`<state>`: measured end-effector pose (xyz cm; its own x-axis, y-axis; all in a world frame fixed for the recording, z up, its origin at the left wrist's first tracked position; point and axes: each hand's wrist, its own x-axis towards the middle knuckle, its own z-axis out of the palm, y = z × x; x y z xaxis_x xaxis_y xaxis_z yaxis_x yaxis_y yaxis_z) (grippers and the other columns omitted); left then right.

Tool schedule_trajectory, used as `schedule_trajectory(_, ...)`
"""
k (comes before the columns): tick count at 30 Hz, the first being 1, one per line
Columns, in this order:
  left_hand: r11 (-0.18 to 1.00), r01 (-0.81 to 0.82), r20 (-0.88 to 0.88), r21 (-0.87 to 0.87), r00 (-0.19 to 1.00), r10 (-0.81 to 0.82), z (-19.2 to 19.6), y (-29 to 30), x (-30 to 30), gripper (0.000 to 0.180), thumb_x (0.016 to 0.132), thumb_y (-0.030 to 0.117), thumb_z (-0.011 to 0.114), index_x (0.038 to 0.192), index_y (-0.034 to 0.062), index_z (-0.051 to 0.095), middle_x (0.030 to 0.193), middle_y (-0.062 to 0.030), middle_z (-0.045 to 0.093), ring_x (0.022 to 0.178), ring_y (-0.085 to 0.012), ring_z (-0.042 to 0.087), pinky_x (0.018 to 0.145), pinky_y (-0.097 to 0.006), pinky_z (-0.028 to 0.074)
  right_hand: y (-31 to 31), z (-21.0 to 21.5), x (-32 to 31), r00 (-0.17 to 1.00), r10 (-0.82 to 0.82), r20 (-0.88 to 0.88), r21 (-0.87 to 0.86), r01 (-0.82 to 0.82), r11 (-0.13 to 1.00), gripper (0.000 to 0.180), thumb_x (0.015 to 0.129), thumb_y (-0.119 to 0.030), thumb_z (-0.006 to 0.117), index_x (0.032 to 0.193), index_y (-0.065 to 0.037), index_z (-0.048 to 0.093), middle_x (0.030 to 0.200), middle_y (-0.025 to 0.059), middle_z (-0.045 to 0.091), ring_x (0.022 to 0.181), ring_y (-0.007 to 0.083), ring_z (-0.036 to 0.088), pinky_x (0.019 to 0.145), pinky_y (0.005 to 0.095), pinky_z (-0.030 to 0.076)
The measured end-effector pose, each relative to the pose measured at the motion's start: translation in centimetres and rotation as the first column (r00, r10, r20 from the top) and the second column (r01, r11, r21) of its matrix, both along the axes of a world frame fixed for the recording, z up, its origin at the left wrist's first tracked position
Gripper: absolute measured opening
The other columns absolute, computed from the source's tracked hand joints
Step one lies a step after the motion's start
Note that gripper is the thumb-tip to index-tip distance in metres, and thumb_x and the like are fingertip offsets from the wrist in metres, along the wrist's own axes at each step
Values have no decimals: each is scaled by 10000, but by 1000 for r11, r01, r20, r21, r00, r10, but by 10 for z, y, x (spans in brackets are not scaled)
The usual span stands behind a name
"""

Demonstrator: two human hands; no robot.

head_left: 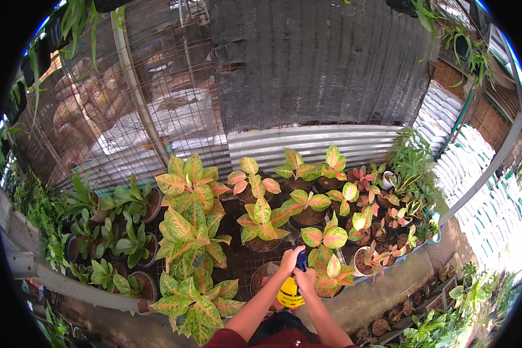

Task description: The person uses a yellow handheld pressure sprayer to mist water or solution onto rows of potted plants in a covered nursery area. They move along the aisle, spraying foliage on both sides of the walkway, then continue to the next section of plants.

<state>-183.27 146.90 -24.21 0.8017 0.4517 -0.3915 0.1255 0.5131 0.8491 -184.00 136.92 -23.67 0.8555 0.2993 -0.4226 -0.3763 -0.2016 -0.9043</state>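
Note:
A yellow pump sprayer (290, 293) with a dark blue top is in front of my body at the lower middle. My left hand (290, 261) is closed at the upper part of its blue head. Just below and to the right, my right hand (305, 280) is closed around the blue part too; the exact finger placement is partly hidden. Right beyond my hands stands a potted plant with pink-and-green leaves (325, 236). Close on the left is another pot (260, 281), partly covered by my left arm.
Large green-and-pink plants (191, 232) fill the left middle of the mesh bench. Dark green potted plants (134, 243) stand farther left, small reddish ones (362, 174) to the right. Behind are corrugated metal sheeting (307, 142) and black netting (319, 64). White sacks (475, 174) are stacked at right.

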Motion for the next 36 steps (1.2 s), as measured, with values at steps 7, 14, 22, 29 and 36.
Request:
schedule_trajectory(7,978,-36,256,205,967,-18,90,23,23,254,832,256,609,888,13,557,745,-17,562,653,-90,533,606,-230,429,28,71,20,969,-99,227,205,52,977,208,738,-79,635,579,-39,507,507,-6,481,399,65,423,385,230,289)
schedule_trajectory(14,939,-153,359,309,933,33,129,25,29,272,847,236,605,964,-2,546,790,-2,550,694,-59,510,625,-218,415,42,85,34,931,-144,336,297,41,954,209,765,-83,639,599,-38,520,525,-11,496,407,58,421,388,228,290)
schedule_trajectory(22,985,-136,101,105,987,125,44,12,3,270,823,293,622,774,30,587,676,1,562,591,-89,526,569,-240,420,19,10,15,996,11,93,0,-11,1000,181,685,-171,646,616,-15,582,497,21,522,407,103,480,412,264,355)
schedule_trajectory(29,983,-175,-87,45,980,179,-4,8,-10,315,786,323,650,712,20,601,652,-29,588,554,-117,551,545,-263,431,12,-20,0,999,42,-12,7,-42,999,178,671,-139,649,595,1,571,496,35,524,400,104,484,402,262,352)
schedule_trajectory(36,981,-159,205,108,969,135,59,37,22,227,825,252,600,780,34,556,672,-6,545,594,-94,531,564,-230,412,37,36,27,991,23,131,121,-39,992,178,691,-140,644,597,-7,572,502,13,515,419,82,470,418,248,351)
